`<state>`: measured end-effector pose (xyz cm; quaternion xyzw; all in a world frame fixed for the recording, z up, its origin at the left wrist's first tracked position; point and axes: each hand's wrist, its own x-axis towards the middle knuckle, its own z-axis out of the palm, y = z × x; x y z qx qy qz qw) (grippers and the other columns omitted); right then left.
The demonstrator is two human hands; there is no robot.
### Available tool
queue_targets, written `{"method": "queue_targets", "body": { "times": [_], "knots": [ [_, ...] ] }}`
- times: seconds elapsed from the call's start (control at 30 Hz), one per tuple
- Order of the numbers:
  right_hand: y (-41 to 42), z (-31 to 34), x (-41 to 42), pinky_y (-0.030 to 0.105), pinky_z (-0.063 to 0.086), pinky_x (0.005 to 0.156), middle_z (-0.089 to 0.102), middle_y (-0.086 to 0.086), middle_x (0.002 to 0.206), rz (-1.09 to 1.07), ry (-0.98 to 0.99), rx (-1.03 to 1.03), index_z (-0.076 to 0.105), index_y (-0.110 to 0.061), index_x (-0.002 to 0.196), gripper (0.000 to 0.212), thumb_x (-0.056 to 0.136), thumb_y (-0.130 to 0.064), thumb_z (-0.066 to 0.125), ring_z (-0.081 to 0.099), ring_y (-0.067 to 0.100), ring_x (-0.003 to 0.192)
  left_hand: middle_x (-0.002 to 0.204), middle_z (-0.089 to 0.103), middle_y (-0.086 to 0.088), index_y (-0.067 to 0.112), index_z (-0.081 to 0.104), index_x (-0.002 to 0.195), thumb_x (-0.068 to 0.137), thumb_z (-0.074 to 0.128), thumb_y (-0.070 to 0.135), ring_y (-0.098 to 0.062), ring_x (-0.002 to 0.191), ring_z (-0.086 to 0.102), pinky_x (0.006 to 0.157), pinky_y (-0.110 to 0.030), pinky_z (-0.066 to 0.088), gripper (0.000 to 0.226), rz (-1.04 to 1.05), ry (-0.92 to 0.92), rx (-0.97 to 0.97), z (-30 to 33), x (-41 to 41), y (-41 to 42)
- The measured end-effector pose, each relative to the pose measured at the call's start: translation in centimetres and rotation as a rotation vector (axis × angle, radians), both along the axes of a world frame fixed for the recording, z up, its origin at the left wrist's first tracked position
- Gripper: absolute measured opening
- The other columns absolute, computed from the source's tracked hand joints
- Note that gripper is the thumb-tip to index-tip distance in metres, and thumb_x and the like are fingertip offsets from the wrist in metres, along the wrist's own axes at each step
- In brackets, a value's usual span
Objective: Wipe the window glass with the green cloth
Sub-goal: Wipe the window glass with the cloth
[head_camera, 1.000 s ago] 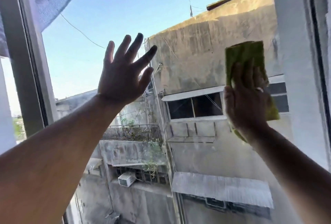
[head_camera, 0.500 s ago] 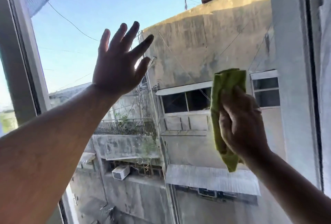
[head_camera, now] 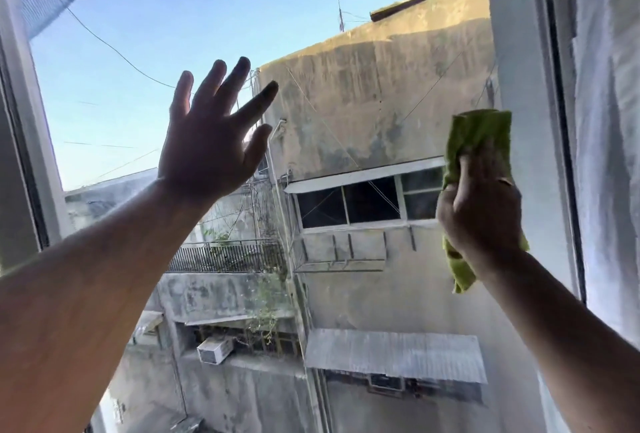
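Left hand at the window glass centre-left — right hand with cloth near the right frame.

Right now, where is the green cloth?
In the head view, the green cloth is at right, held in the right hand, near the right window frame.

- The cloth in the right hand is bright yellow-green, plain.
- Left of the left hand, the window frame is white with a dark edge strip.
- Above that hand, the sky is clear blue.
- Between the hands, the building wall is tan-grey, streaked with dark stains.
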<state>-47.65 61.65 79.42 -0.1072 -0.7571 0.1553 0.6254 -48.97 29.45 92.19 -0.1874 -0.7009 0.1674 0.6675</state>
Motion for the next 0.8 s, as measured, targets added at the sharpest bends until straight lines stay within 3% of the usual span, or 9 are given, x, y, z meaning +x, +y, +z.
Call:
{"method": "queue_targets", "body": {
  "times": [0.13, 0.23, 0.3, 0.37, 0.47, 0.53, 0.6, 0.67, 0.8],
  "knots": [
    [-11.2, -5.1, 1.0, 0.049, -0.001, 0.125, 0.038, 0.018, 0.157, 0.189, -0.078, 0.536, 0.051, -0.014, 0.13, 0.066, 0.067, -0.013, 0.072, 0.039, 0.04, 0.143, 0.162, 0.032, -0.014, 0.03, 0.036, 0.151, 0.103, 0.027, 0.047, -0.036, 0.149, 0.03, 0.119, -0.059, 0.019, 0.052, -0.006, 0.005, -0.008, 0.0, 0.1, 0.0],
    [-12.3, -7.2, 1.8, 0.054, 0.014, 0.117, 0.043, 0.009, 0.156, 0.294, -0.143, 0.993, 0.054, -0.025, 0.133, 0.058, 0.08, -0.047, 0.064, 0.039, 0.034, 0.144, 0.162, 0.031, -0.014, 0.029, 0.037, 0.151, 0.103, 0.025, 0.047, -0.036, 0.149, 0.03, 0.118, -0.058, 0.02, 0.053, 0.007, -0.006, -0.022, 0.2, 0.3, 0.0],
    [-8.9, -4.3, 1.1, 0.06, 0.028, 0.115, 0.041, 0.011, 0.157, 0.304, -0.12, 0.819, 0.054, -0.023, 0.138, 0.062, 0.088, -0.058, 0.047, 0.037, 0.036, 0.145, 0.163, 0.03, -0.013, 0.029, 0.038, 0.151, 0.102, 0.024, 0.047, -0.035, 0.149, 0.03, 0.118, -0.058, 0.019, 0.054, 0.012, 0.009, -0.015, 0.1, 0.1, -0.1],
    [-3.8, -0.8, 0.6, 0.063, 0.037, 0.112, 0.03, 0.017, 0.16, 0.254, -0.087, 0.369, 0.045, -0.015, 0.146, 0.067, 0.094, -0.055, 0.036, 0.029, 0.04, 0.148, 0.163, 0.029, -0.013, 0.029, 0.037, 0.151, 0.102, 0.022, 0.048, -0.035, 0.149, 0.029, 0.119, -0.058, 0.019, 0.055, 0.007, 0.012, -0.014, 0.0, -0.1, -0.1],
    [1.9, 1.6, 0.6, 0.055, 0.03, 0.117, 0.019, 0.021, 0.164, 0.167, -0.071, -0.146, 0.033, -0.008, 0.153, 0.07, 0.097, -0.048, 0.019, 0.018, 0.038, 0.152, 0.163, 0.029, -0.013, 0.029, 0.036, 0.151, 0.102, 0.024, 0.048, -0.036, 0.149, 0.028, 0.119, -0.059, 0.019, 0.054, -0.001, 0.018, -0.016, 0.1, -0.2, -0.1],
    [-0.6, 0.4, 0.0, 0.053, 0.023, 0.121, 0.017, 0.02, 0.165, 0.178, -0.039, -0.218, 0.03, -0.01, 0.155, 0.069, 0.097, -0.046, 0.019, 0.014, 0.036, 0.153, 0.163, 0.03, -0.013, 0.03, 0.036, 0.151, 0.103, 0.024, 0.048, -0.036, 0.149, 0.029, 0.119, -0.059, 0.019, 0.053, -0.007, 0.023, -0.016, 0.1, -0.3, -0.2],
    [-6.8, -2.0, -0.2, 0.051, 0.014, 0.124, 0.016, 0.013, 0.167, 0.24, 0.004, -0.007, 0.032, -0.018, 0.154, 0.066, 0.096, -0.048, 0.029, 0.012, 0.033, 0.155, 0.163, 0.03, -0.014, 0.03, 0.037, 0.151, 0.103, 0.025, 0.048, -0.036, 0.149, 0.029, 0.119, -0.058, 0.019, 0.053, -0.022, 0.025, -0.01, 0.2, -0.4, -0.1],
    [-13.3, -5.5, 0.1, 0.047, 0.009, 0.125, 0.023, 0.007, 0.166, 0.386, -0.013, 0.482, 0.041, -0.026, 0.149, 0.063, 0.089, -0.047, 0.045, 0.02, 0.03, 0.153, 0.162, 0.031, -0.014, 0.03, 0.039, 0.15, 0.103, 0.028, 0.047, -0.036, 0.149, 0.029, 0.119, -0.059, 0.02, 0.052, -0.025, 0.02, -0.014, 0.2, -0.3, -0.1],
    [-15.5, -8.1, 1.1, 0.045, 0.036, 0.116, 0.044, 0.0, 0.156, 0.515, -0.126, 1.286, 0.053, -0.028, 0.14, 0.049, 0.091, -0.035, 0.051, 0.037, 0.026, 0.145, 0.162, 0.031, -0.014, 0.029, 0.04, 0.15, 0.103, 0.032, 0.046, -0.036, 0.15, 0.028, 0.119, -0.059, 0.018, 0.051, -0.046, -0.02, -0.015, 0.2, 0.1, -0.1]
  ]
}}
